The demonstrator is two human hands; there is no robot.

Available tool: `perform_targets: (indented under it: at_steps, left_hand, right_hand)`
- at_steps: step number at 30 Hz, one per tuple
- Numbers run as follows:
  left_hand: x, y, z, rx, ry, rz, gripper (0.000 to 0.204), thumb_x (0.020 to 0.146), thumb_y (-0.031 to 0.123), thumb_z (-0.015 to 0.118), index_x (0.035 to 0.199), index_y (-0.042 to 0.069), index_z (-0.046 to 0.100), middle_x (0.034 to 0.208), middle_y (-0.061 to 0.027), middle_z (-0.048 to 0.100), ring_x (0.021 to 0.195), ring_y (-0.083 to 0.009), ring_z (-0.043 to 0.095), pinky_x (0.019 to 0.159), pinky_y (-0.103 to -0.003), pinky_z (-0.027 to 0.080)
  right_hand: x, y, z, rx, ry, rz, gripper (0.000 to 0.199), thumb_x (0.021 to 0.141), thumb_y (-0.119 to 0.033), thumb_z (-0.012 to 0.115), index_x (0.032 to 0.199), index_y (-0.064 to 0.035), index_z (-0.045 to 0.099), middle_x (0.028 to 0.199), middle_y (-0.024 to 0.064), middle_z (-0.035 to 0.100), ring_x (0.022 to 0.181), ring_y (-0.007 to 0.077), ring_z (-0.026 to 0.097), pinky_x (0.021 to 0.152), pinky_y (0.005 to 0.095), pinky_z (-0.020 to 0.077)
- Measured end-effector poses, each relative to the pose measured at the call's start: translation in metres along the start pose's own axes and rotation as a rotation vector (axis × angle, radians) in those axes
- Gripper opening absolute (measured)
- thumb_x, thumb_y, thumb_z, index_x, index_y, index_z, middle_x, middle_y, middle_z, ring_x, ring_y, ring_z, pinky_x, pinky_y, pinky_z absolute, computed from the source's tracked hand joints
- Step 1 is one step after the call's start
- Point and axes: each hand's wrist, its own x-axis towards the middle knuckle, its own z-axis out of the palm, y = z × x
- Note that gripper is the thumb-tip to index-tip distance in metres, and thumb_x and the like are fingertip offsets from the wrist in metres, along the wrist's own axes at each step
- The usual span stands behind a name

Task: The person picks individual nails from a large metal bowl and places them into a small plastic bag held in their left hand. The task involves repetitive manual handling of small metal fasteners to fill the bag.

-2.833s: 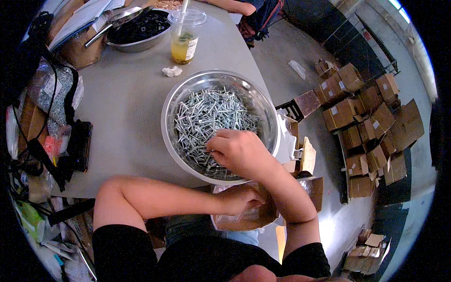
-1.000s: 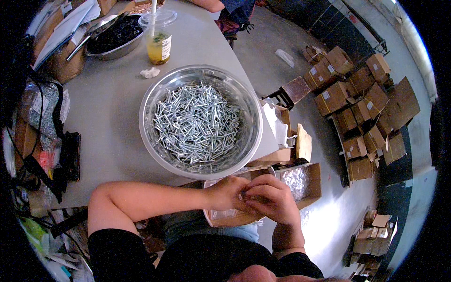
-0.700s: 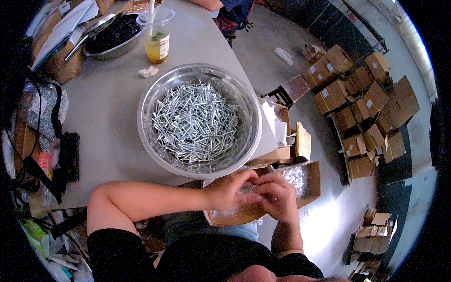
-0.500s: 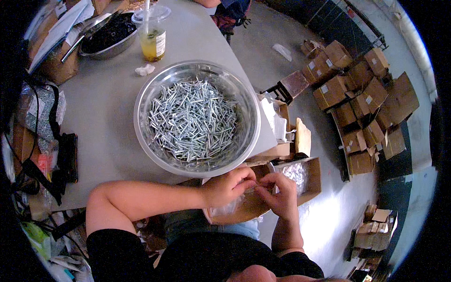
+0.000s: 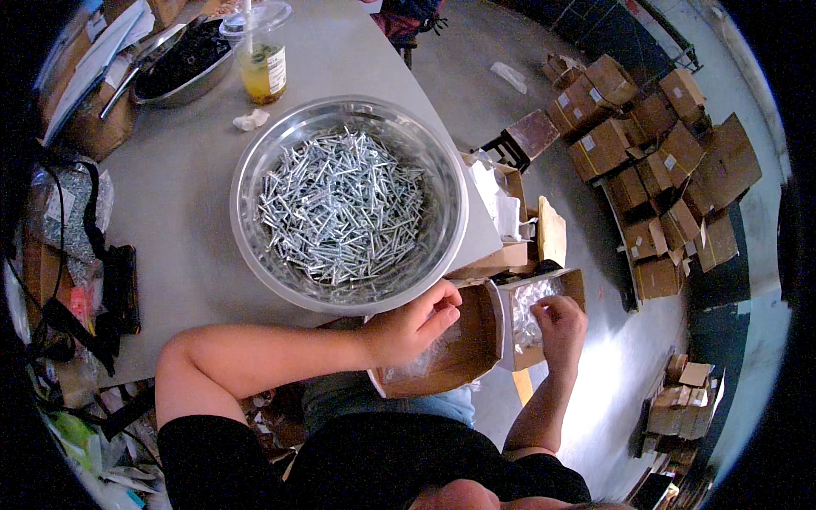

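A big steel bowl [image 5: 246, 246] full of silvery screws [image 5: 344, 208] stands at the table's corner. Just below its rim, my left hand [image 5: 412, 323] is curled, thumb close to the bent fingers; whatever lies inside is hidden. It hovers over the left side of an open cardboard box [image 5: 472, 361] at my lap, where some clear plastic bags [image 5: 412, 365] lie. Farther right, my right hand [image 5: 561, 327] has its fingers drawn together over a second cardboard box [image 5: 571, 285] that holds shiny clear plastic packets [image 5: 529, 310]. Anything in that pinch is too small to make out.
On the table [image 5: 178, 187] are a lidded drink cup [image 5: 263, 72], a crumpled tissue [image 5: 251, 120] and a basin of dark pieces [image 5: 191, 68]. A bag of small metal parts [image 5: 81, 204] sits at the left. Stacked cartons [image 5: 654, 178] stand on the floor at right.
My hands were together over the lap box, fingertips meeting. My right hand has moved right to the box of packets, while my left hand stays near the bowl's rim.
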Motion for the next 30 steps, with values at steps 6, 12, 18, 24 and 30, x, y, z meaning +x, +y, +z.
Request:
perform_targets:
  at_steps: [6,12,18,24,30]
  left_hand:
    - [-0.002,-0.003,-0.003,0.027,-0.053,-0.016,0.016,0.096,0.013,0.053,0.11,0.004,0.05,0.093,-0.0026,0.051,0.084,-0.0111,0.049,0.077,-0.027,0.045]
    - [-0.001,-0.004,-0.003,0.024,-0.088,-0.065,0.017,0.095,0.011,0.055,0.109,0.003,0.049,0.095,-0.0046,0.053,0.084,-0.0127,0.051,0.077,-0.028,0.045]
    - [-0.004,-0.003,-0.003,0.218,-0.05,0.03,0.022,0.088,0.006,0.06,0.109,0.002,0.052,0.106,-0.0131,0.059,0.088,-0.0202,0.059,0.081,-0.033,0.048]
    - [-0.003,-0.015,0.0,0.124,-0.098,0.033,0.023,0.083,0.004,0.063,0.104,0.001,0.055,0.091,-0.0154,0.062,0.086,-0.0284,0.063,0.077,-0.037,0.049]
    - [-0.003,-0.021,0.001,0.284,-0.173,0.001,0.013,0.08,0.009,0.065,0.089,0.0,0.065,0.084,-0.0188,0.063,0.085,-0.0315,0.064,0.075,-0.04,0.048]
  right_hand:
    - [-0.016,-0.014,0.051,0.025,-0.322,-0.132,0.017,0.081,-0.019,0.068,0.094,-0.0072,0.065,0.09,0.0167,0.064,0.079,0.0375,0.064,0.068,0.0432,0.052]
    - [-0.025,-0.024,0.123,-0.075,-0.357,-0.318,0.023,0.079,-0.014,0.063,0.1,-0.0047,0.059,0.093,0.0195,0.062,0.083,0.0372,0.064,0.069,0.0451,0.054]
    - [-0.024,-0.032,0.098,0.163,-0.414,-0.305,0.017,0.08,-0.009,0.062,0.097,-0.0048,0.059,0.091,0.0156,0.064,0.083,0.0367,0.064,0.069,0.0419,0.0537]
    - [-0.021,-0.078,0.036,0.334,-0.422,-0.272,0.019,0.078,-0.005,0.073,0.09,-0.0031,0.059,0.082,0.0143,0.066,0.074,0.0288,0.068,0.065,0.0346,0.0535]
    - [0.001,-0.088,0.015,0.313,-0.494,-0.287,0.022,0.073,-0.003,0.074,0.089,-0.0031,0.058,0.08,0.0119,0.067,0.073,0.0255,0.068,0.065,0.034,0.0529]
